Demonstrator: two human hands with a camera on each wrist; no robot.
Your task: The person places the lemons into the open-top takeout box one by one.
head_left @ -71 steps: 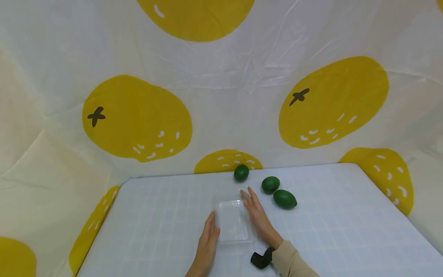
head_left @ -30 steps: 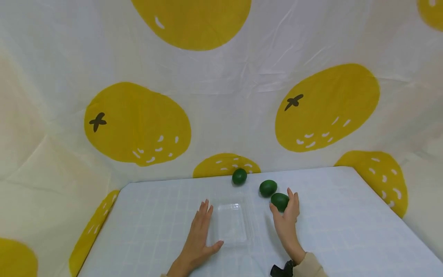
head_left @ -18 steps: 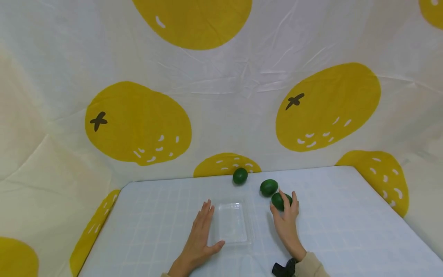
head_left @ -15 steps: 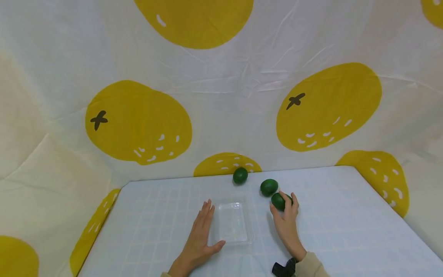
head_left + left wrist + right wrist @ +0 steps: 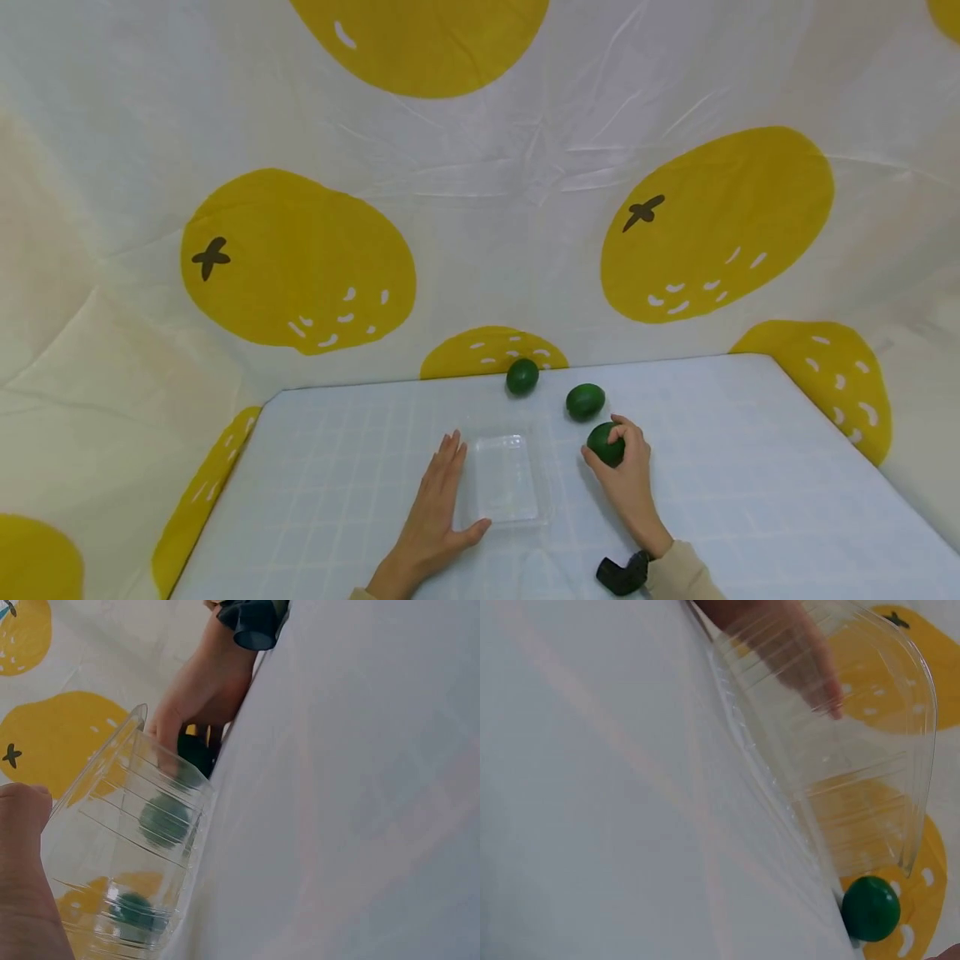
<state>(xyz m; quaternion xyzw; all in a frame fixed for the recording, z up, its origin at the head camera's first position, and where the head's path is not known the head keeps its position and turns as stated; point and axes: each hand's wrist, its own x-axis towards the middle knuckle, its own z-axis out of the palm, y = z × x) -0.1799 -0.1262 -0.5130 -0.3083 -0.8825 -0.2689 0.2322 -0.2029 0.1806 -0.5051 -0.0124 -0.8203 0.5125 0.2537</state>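
Note:
My right hand (image 5: 633, 483) pinches a dark green lime (image 5: 602, 445) between thumb and fingers, right of a clear plastic container (image 5: 504, 482). In the left wrist view this lime (image 5: 196, 754) shows beneath the right hand (image 5: 206, 686), past the container's ribbed wall (image 5: 112, 799). My left hand (image 5: 429, 512) lies along the container's left side, fingers straight and thumb spread at its near corner. Through the clear wall the right wrist view shows the left hand (image 5: 791, 656).
Two more limes lie farther back: one lime (image 5: 585, 402) just behind the held one, another lime (image 5: 522, 377) near the table's far edge. A pale checked cloth (image 5: 337, 483) covers the table. Behind it hangs a white curtain (image 5: 510, 250) with yellow fruit prints.
My right hand has left the container's side, reached the nearest lime and curled its fingers round it, turning the lime slightly. The left hand has spread its thumb and stays beside the container.

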